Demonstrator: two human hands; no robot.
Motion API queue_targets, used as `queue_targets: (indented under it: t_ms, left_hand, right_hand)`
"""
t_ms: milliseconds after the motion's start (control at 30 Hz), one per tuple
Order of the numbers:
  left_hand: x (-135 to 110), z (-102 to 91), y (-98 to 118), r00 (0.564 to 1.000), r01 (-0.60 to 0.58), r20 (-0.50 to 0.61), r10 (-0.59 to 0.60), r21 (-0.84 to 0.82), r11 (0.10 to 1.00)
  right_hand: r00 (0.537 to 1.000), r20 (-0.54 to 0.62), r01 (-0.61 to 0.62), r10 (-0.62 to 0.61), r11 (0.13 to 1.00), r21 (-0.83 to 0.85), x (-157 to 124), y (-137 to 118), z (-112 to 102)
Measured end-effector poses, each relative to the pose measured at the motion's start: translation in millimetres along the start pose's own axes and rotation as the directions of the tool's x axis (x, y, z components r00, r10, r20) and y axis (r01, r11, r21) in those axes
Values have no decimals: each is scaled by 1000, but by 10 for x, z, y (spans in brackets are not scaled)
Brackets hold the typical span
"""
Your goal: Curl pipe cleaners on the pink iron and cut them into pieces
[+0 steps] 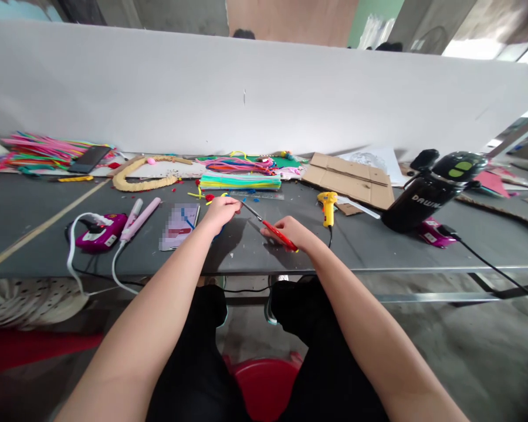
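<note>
My right hand [290, 232] is closed around the red handles of a pair of scissors [280, 235]. The metal blades point up and left, with their tip close to the fingertips of my left hand [223, 212]. My left fingers are pinched together; what is between them, if anything, is too small or hidden to name. Something blue shows partly behind my left wrist. A phone with a lit screen [179, 227] lies left of that wrist. Beyond my hands is a bundle of yellow and turquoise pipe cleaners [241, 182].
A yellow glue gun [328, 206] lies right of my hands, near folded cardboard [347, 180] and a black bottle [426, 190]. On the left are a pink hair straightener [141, 220], a purple power strip [101, 233], a dark phone [90, 159] and many coloured pipe cleaners [48, 151].
</note>
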State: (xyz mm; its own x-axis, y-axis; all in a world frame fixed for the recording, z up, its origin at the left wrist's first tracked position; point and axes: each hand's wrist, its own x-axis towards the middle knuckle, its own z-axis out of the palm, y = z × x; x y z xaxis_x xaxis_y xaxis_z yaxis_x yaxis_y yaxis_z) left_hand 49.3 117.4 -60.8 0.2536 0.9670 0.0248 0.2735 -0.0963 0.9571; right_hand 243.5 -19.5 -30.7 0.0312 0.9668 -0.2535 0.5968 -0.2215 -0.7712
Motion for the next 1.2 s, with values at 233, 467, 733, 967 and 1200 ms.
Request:
queue_targets:
  t_ms: [233,467,733,967,1200]
  left_hand:
    - [217,52,-206,999,24,23,-25,51,998]
    - [206,123,-167,999,-41,6,40,149,988]
    - [184,146,-137,996,-93,0,94,163,982]
    - [186,147,-191,999,-52,-1,52,83,995]
    - [174,107,-174,1000,-7,2,7,2,1000]
  right_hand:
    - [994,86,-66,60,996,63,190,-41,-81]
    - [986,89,-150,139,980,131,192,-75,-127]
    - [987,87,-150,138,977,153,180,-97,-125]
    - [988,83,-145,133,976,162,247,-9,-86]
    - [988,61,-148,139,973,174,214,-21,-72]
